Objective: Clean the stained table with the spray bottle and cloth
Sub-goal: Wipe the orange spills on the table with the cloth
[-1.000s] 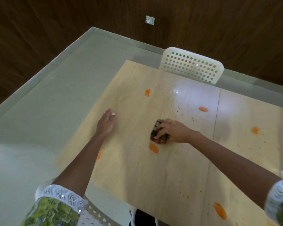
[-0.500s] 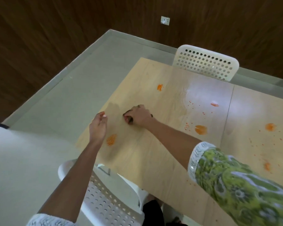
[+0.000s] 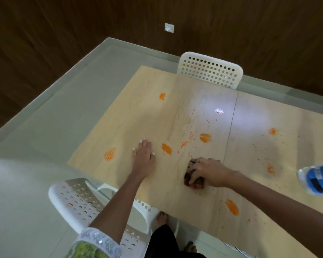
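Fingers of the right hand (image 3: 211, 172) curl over the dark cloth (image 3: 193, 178), pressing it onto the stained table (image 3: 119, 127) near its front edge. Left hand (image 3: 144, 155) lies flat, fingers spread. Spray bottle (image 3: 319, 178) sits far right.

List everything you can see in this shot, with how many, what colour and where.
light wooden table: one, tan, centre.
orange smeared stains: about nine, orange, scattered over the table.
dark crumpled cloth: one, dark brown-red, on the table under the right hand.
blue-labelled spray bottle: one, clear and blue, right edge.
white perforated plastic chairs: two, far side and near left.
white wall socket: one, brown wall.
bare feet: two, under the table's near edge.
hands: left hand flat on the table; right hand grips the cloth.
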